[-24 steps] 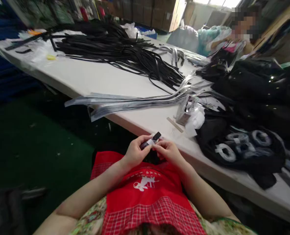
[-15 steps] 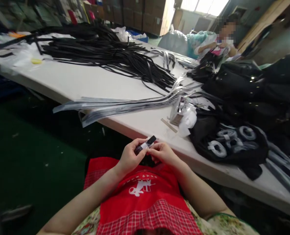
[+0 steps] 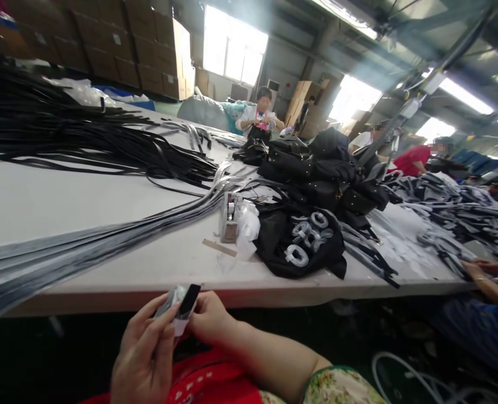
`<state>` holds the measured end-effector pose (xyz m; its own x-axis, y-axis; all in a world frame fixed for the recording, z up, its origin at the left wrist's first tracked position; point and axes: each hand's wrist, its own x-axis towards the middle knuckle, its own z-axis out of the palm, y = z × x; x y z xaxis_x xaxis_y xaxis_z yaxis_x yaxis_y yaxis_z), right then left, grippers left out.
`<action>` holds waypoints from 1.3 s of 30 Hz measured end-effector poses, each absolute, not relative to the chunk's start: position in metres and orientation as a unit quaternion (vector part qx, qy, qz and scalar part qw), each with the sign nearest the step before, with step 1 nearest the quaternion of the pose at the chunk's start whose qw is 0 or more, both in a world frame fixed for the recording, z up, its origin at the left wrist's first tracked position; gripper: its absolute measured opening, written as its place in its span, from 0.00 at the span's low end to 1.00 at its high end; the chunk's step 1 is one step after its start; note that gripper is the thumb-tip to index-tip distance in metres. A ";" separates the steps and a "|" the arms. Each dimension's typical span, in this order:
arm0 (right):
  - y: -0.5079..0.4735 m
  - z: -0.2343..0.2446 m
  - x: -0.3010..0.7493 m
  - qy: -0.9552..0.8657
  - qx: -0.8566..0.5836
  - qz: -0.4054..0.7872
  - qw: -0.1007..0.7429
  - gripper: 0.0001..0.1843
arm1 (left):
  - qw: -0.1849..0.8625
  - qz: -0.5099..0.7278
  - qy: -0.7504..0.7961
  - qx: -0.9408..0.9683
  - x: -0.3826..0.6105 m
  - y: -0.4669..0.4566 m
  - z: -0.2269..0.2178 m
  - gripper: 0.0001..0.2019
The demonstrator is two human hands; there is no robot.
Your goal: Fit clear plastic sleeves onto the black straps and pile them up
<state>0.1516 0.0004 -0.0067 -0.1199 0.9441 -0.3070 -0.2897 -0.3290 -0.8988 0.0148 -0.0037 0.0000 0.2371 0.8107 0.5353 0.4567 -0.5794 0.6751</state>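
Observation:
In front of my red apron, my left hand (image 3: 143, 348) is closed on a small black strap bundle (image 3: 189, 301) with a pale, glossy wrapping around it. The black end sticks up above my fingers. My right hand (image 3: 211, 320) has its fingers pinched against the bundle's right side; its fingertips are partly hidden there. Both hands are just off the front edge of the white table (image 3: 181, 266). Beyond them on the table lie a flat ruler-like strip (image 3: 218, 247), a small grey metal box-like holder (image 3: 229, 224) and crumpled white plastic (image 3: 247, 227).
Several wrapped coils (image 3: 296, 256) rest on black fabric (image 3: 270, 255). Long grey strips (image 3: 118, 238) cross the table and black straps (image 3: 106, 134) pile at left. Black bags (image 3: 316, 168) are heaped behind. A co-worker's hands (image 3: 480, 269) are at the right; other people work farther back.
My view has swung up and to the right, bringing more of the room and co-workers into sight. The bundle stays in my hands, now turned more upright.

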 end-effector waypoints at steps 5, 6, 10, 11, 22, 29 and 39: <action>-0.009 0.017 0.204 -0.498 -0.490 0.527 0.484 0.22 | 0.206 0.405 0.444 0.772 0.018 0.005 -0.013 0.18; -0.008 0.024 0.225 -0.546 -0.561 0.403 0.474 0.17 | 0.215 0.395 0.452 0.771 0.016 0.006 -0.015 0.19; 0.005 0.041 0.336 -0.578 -0.738 -0.137 0.322 0.15 | 0.239 0.360 0.490 0.757 -0.001 0.022 -0.027 0.17; 0.009 0.042 0.363 -0.565 -0.753 -0.203 0.270 0.16 | 0.232 0.347 0.504 0.756 -0.008 0.033 -0.029 0.17; 0.006 0.000 0.337 -0.720 -0.619 -0.096 0.299 0.18 | 0.119 0.082 0.756 0.638 -0.123 0.198 -0.034 0.15; 0.011 -0.020 0.306 -0.711 -0.631 0.061 0.304 0.14 | 0.155 0.034 0.771 0.616 -0.137 0.207 -0.014 0.10; 0.042 -0.006 0.143 -0.497 -0.457 0.667 0.315 0.28 | 0.490 0.105 0.536 0.679 -0.039 0.066 0.022 0.19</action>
